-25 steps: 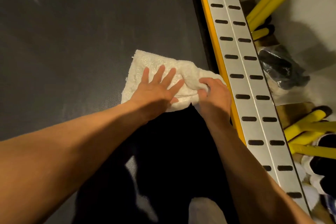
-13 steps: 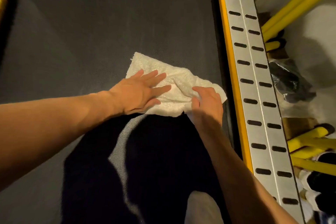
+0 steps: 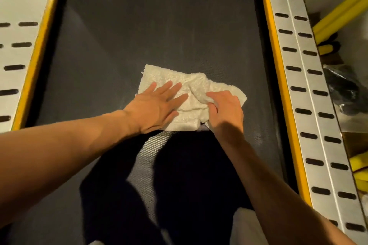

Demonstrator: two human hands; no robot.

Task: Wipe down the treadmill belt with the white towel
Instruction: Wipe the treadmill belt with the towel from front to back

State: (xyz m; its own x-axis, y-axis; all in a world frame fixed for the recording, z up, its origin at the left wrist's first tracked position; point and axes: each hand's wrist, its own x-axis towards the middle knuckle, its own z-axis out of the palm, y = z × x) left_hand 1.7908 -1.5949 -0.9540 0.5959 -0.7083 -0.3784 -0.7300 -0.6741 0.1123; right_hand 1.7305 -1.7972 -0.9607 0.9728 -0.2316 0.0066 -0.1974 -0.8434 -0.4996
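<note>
A white towel (image 3: 171, 79) lies rumpled on the dark treadmill belt (image 3: 151, 26), near its middle. My left hand (image 3: 157, 105) presses flat on the towel's left half, fingers spread and pointing right. My right hand (image 3: 225, 109) pinches a raised fold of the towel's right part between thumb and fingers. Both forearms reach in from the bottom corners and cast dark shadows on the belt below the towel.
Slotted metal side rails with yellow inner strips run along the belt, one on the left (image 3: 18, 55) and one on the right (image 3: 310, 105). Beyond the right rail are yellow bars (image 3: 342, 12) and a dark plastic bag (image 3: 342, 89).
The towel and both hands have slid left from the right rail toward the belt's middle. The left rail has come into view.
</note>
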